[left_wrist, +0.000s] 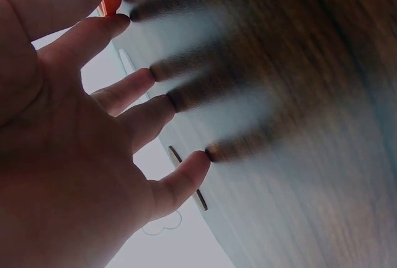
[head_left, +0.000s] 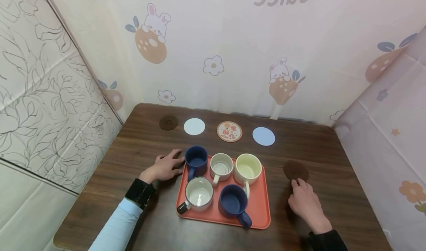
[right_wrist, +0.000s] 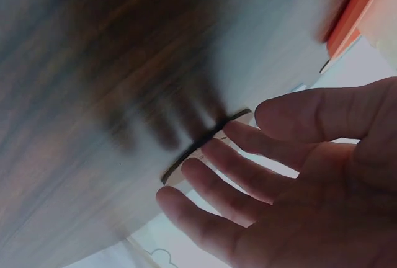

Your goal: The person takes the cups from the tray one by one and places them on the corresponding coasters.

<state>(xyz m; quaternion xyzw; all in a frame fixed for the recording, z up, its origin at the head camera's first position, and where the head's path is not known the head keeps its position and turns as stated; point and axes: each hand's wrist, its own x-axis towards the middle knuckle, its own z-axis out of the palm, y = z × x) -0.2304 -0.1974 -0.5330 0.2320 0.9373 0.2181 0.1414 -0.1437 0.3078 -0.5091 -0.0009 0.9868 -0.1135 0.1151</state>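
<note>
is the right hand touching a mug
No, the right hand is at the brown coaster, well apart from all five mugs.

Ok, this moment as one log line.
left hand: spread on table beside tray | right hand: at edge of brown coaster right of tray | tray: five mugs | far side: four coasters

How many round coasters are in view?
5. Far row, left to right: a dark brown coaster, a white coaster, a patterned coaster, a bluish-white coaster. The fifth, a nearer brown coaster, is at the right hand. Any beneath the tray would be hidden.
</note>
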